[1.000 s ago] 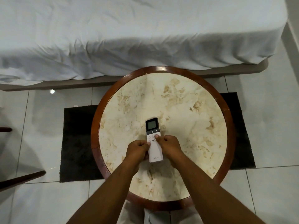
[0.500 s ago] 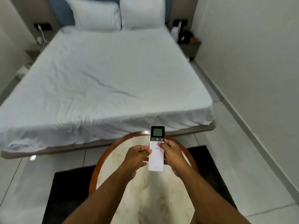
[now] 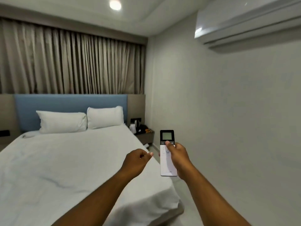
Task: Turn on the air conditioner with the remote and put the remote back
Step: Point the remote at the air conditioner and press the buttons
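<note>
- Remote (image 3: pixel 168 154) — now lifted off the worktop and held upright at about 5 o'clock in view, over the bed's (image 3: pixel 73 160) corner.
- Right hand (image 3: pixel 178 159) alone grasps it, thumb on the button row under the screen.
- Left hand (image 3: pixel 136 161) has let go — loosely curled, holding nothing.
- Air conditioner (image 3: pixel 247 22) has come into view at 2 o'clock; the power press looks imminent.

White remote (image 3: pixel 167 154) upright, screen up
</note>
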Tool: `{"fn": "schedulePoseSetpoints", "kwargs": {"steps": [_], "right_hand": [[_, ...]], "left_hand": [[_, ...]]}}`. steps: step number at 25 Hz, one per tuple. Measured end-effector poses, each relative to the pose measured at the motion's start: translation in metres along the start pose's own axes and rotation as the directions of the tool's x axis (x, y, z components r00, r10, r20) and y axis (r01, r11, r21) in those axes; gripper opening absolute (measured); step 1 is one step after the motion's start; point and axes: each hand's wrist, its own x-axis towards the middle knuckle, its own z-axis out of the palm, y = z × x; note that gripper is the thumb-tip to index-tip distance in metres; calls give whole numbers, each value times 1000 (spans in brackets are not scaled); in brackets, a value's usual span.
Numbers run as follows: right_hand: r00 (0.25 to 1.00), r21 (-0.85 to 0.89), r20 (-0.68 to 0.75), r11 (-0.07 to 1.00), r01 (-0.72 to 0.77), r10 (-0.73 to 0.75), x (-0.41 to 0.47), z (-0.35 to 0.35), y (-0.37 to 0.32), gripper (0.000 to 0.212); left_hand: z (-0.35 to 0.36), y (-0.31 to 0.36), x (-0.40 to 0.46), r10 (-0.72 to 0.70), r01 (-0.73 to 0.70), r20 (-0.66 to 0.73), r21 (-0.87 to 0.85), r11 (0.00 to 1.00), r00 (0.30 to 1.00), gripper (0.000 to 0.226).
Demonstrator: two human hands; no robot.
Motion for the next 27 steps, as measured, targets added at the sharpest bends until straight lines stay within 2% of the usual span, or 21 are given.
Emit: {"fn": "schedulePoseSetpoints", "kwargs": {"steps": [2, 5, 8, 11, 15, 19, 27], "right_hand": [[995, 75, -30, 992, 99, -97, 5, -23, -42, 37], [970, 140, -86, 961, 239, -229, 7, -58, -102, 30], [936, 154, -119, 925, 347, -331, 0, -91, -159, 25], [890, 130, -167, 885, 447, -424, -10, -119, -209, 25], [824, 72, -223, 834, 548, -522, -25, -153, -262, 26], [796, 66, -278, 816, 574, -538, -37, -175, -283, 26], [773, 44, -330, 809, 586, -542, -53, -202, -281, 29]], "left_hand": [[-18, 28, 20, 166, -153, -60, 182, 971, 984, 50], [-45, 74, 46, 395, -308, -145, 411, 858, 907, 71], [-66, 126, 68, 544, -358, -185, 577, 734, 818, 92], [-80, 176, 85, 655, -389, -223, 653, 650, 722, 99], [-87, 242, 98, 743, -403, -246, 713, 574, 623, 105], [-79, 287, 100, 789, -409, -277, 735, 541, 548, 110], [-52, 324, 90, 812, -457, -282, 711, 534, 511, 113]]}}
